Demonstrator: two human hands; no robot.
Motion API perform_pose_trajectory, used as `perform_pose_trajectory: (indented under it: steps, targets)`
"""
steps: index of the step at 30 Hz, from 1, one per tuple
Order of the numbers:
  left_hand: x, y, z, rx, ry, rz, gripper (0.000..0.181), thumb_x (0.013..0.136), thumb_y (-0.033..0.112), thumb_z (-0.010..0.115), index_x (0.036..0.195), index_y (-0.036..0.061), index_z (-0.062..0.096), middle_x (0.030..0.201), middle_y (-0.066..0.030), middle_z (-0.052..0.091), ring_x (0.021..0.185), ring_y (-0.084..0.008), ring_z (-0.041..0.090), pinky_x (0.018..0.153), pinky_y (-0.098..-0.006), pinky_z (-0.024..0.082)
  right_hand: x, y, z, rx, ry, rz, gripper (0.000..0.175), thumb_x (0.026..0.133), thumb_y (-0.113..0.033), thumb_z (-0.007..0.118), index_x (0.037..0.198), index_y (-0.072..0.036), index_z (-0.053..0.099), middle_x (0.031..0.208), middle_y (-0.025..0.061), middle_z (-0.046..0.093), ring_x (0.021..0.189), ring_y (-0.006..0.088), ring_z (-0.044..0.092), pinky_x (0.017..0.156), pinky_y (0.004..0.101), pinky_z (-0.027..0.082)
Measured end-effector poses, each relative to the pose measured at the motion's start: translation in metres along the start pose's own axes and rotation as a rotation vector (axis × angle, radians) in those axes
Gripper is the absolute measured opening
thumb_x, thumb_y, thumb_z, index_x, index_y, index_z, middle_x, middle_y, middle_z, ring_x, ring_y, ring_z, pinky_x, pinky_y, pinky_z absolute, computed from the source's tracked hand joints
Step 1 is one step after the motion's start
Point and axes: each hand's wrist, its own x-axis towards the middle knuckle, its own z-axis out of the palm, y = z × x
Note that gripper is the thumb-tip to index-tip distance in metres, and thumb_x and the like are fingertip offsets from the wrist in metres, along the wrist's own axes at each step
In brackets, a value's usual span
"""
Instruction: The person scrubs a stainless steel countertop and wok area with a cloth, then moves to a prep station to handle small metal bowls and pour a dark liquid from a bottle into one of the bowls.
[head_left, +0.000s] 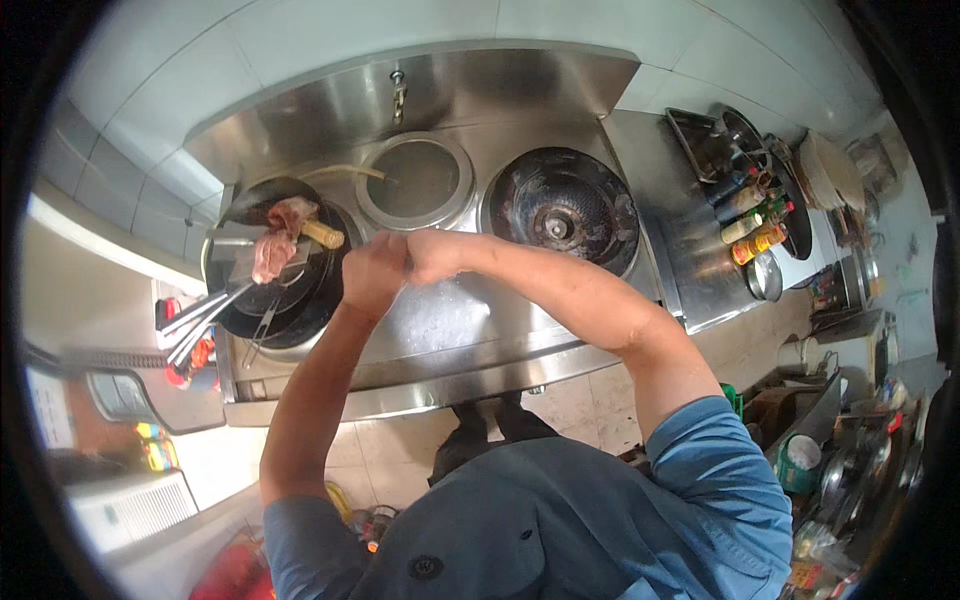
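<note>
My left hand (374, 271) and my right hand (439, 256) meet over the steel cooking range, fingers curled; anything between them is hidden. Left of them, a dark wok (300, 300) sits on the range. Pieces of raw meat (274, 256) lie in or over it, beside a short wooden handle or block (324, 235) and a flat metal piece. Several long metal handles (206, 315) stick out past the wok's left rim, and a wire-handled utensil (262, 330) rests at its front. Behind my hands is a round steel-rimmed pot or basin (469, 180) with a pale hose reaching into it.
An upturned black wok (562, 202) sits to the right. A faucet (398, 97) hangs from the steel backsplash (525, 82). On the right counter stand several bottles (757, 244), a metal bowl (764, 276) and a rectangular tray (690, 146). The range's front edge (435, 394) runs before me.
</note>
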Motion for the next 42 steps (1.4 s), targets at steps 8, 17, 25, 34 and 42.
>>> perform_pose_trajectory:
  steps: [8,17,25,34,42]
  targets:
    - [-0.019,0.024,0.032,-0.316,-0.151,-0.495,0.028,0.080,0.033,0.063,0.085,0.0053,0.062,0.083,-0.0210,0.065,0.078,-0.0432,0.061,0.067,-0.0521,0.049,-0.002,0.005,0.027,-0.655,0.360,0.027,0.015,0.076,-0.014,0.060,0.090,-0.008,0.062,0.073,0.0138,0.068,0.068,0.0334,0.067,0.057,0.0443,0.052]
    - [0.000,0.013,0.004,-0.919,-0.500,-1.063,0.033,0.069,0.011,0.067,0.100,-0.0005,0.064,0.079,-0.0136,0.067,0.079,-0.0252,0.065,0.070,-0.0358,0.049,0.004,-0.003,0.004,-0.759,0.494,-0.290,0.019,0.072,-0.029,0.067,0.084,-0.015,0.065,0.068,0.0078,0.066,0.065,0.0277,0.068,0.054,0.0400,0.051]
    - [-0.011,-0.017,0.005,-0.988,-0.188,-0.481,0.040,0.075,0.003,0.063,0.115,0.0024,0.061,0.098,-0.0087,0.064,0.088,-0.0167,0.060,0.077,-0.0292,0.047,-0.016,0.013,0.020,-0.306,0.609,0.013,0.047,0.066,-0.015,0.078,0.107,-0.005,0.058,0.100,0.0177,0.061,0.091,0.0353,0.062,0.076,0.0425,0.051]
    - [0.015,0.011,-0.024,-0.930,-0.003,-0.179,0.025,0.080,0.003,0.058,0.104,0.0010,0.065,0.106,-0.0084,0.063,0.098,-0.0187,0.060,0.084,-0.0252,0.046,-0.106,0.072,0.041,1.136,0.409,0.167,0.035,0.097,-0.019,0.052,0.122,0.005,0.052,0.091,0.0107,0.065,0.077,0.0161,0.065,0.069,0.0279,0.052]
    - [0.072,0.096,-0.055,-0.996,-0.096,-0.598,0.018,0.085,0.014,0.066,0.097,0.0010,0.064,0.082,-0.0014,0.062,0.076,-0.0097,0.054,0.069,-0.0254,0.045,-0.154,0.063,0.027,0.655,0.645,-0.219,0.035,0.086,-0.010,0.067,0.117,0.001,0.055,0.103,0.0040,0.061,0.091,0.0103,0.059,0.076,0.0269,0.049]
